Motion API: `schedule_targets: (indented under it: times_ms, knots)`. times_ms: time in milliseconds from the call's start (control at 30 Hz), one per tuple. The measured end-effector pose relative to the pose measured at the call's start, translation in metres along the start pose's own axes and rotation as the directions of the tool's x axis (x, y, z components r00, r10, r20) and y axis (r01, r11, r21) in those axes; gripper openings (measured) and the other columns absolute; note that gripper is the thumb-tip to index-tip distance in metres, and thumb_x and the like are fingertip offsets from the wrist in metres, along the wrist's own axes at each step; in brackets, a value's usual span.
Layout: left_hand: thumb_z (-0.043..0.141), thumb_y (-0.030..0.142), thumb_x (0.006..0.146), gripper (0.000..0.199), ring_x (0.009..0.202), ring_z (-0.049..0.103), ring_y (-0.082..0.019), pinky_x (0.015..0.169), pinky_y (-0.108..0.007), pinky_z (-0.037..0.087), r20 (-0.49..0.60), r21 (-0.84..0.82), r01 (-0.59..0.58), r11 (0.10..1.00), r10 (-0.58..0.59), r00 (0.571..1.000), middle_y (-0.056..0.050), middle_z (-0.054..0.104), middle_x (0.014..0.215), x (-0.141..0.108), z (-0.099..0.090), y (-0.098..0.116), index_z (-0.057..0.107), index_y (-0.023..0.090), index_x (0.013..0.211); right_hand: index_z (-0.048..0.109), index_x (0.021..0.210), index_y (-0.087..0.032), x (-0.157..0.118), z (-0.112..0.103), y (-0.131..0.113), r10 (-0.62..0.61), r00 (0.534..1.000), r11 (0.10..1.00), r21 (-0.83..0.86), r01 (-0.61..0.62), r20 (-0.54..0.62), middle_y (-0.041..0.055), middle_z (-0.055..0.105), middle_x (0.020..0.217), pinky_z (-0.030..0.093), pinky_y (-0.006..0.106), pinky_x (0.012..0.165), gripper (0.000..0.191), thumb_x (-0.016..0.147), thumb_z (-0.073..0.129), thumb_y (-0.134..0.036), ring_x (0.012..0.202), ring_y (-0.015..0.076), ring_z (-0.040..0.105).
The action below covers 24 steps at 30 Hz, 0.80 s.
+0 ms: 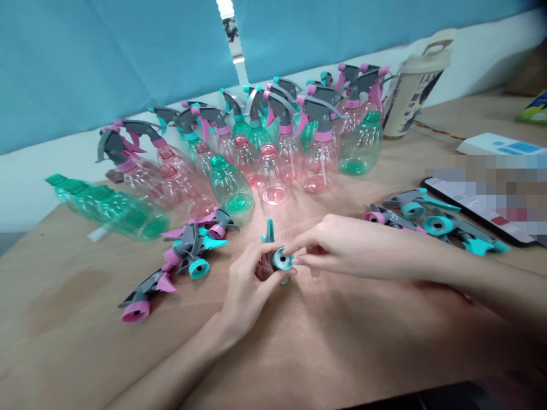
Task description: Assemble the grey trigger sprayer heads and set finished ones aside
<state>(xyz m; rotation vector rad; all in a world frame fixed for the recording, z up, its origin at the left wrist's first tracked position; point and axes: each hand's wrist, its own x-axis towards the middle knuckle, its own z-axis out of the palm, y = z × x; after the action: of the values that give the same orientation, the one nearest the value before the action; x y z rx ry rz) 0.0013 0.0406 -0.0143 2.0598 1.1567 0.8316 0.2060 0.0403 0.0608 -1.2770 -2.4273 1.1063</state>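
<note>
Spray head (279, 261), in front of open pink bottle (270, 173): likely light, rigid; grip collar (284, 267). Left hand (247, 285) holds it; right hand's (325, 244) grasp unclear.

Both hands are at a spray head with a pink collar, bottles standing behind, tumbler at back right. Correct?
One error: the collar is teal, not pink, as the head view shows. The rest stands: left hand and right hand are at the spray head, bottles stand behind, tumbler at back right.
</note>
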Motion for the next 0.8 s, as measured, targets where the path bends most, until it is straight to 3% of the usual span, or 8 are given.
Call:
schedule_targets:
  times_ms: [200, 433, 633, 800]
  knots:
    - [0.068, 0.029, 0.08, 0.027, 0.064, 0.051, -0.012, 0.055, -0.022, 0.044, 0.008, -0.079, 0.018, 0.997, -0.017, 1.0, -0.002, 0.06, 0.083, 0.0, 0.0, -0.002, 0.063, 0.019, 0.104, 0.07, 0.085, -0.019, -0.001, 0.001, -0.001, -0.009, 0.999, 0.998, 0.056, 0.007, 0.042, 0.0017, 0.069, 0.075, 0.041, 0.026, 0.061, 0.025, 0.086, 0.045, -0.022, 0.063, 0.0149, 0.059]
    - [0.069, 0.024, 0.078, 0.027, 0.062, 0.05, -0.012, 0.055, -0.022, 0.044, 0.046, -0.141, 0.051, 0.989, -0.045, 0.998, 0.0, 0.059, 0.078, 0.001, 0.0, -0.005, 0.065, 0.019, 0.104, 0.068, 0.104, -0.021, 0.005, -0.004, 0.009, -0.088, 0.994, 0.994, 0.067, 0.084, 0.07, 0.0012, 0.069, 0.085, 0.04, 0.025, 0.063, 0.03, 0.088, 0.042, -0.018, 0.072, 0.0148, 0.059]
    - [0.071, 0.026, 0.076, 0.03, 0.061, 0.052, -0.012, 0.055, -0.023, 0.045, 0.048, -0.191, 0.078, 0.978, -0.07, 0.996, 0.0, 0.058, 0.074, 0.002, 0.0, -0.007, 0.066, 0.018, 0.105, 0.069, 0.084, -0.016, 0.005, -0.005, 0.009, -0.111, 0.986, 0.993, -0.021, 0.114, 0.127, -0.0001, 0.064, 0.076, 0.036, 0.023, 0.06, 0.027, 0.088, 0.042, -0.013, 0.064, 0.0108, 0.051]
    - [0.071, 0.027, 0.075, 0.032, 0.062, 0.056, -0.014, 0.056, -0.024, 0.045, 0.066, -0.22, 0.095, 0.971, -0.082, 0.994, -0.002, 0.065, 0.075, 0.003, -0.003, -0.007, 0.067, 0.018, 0.106, 0.07, 0.092, -0.017, 0.008, -0.006, 0.013, -0.173, 0.98, 0.985, -0.009, 0.175, 0.102, -0.0005, 0.063, 0.076, 0.036, 0.023, 0.062, 0.027, 0.089, 0.044, -0.01, 0.064, 0.0101, 0.048]
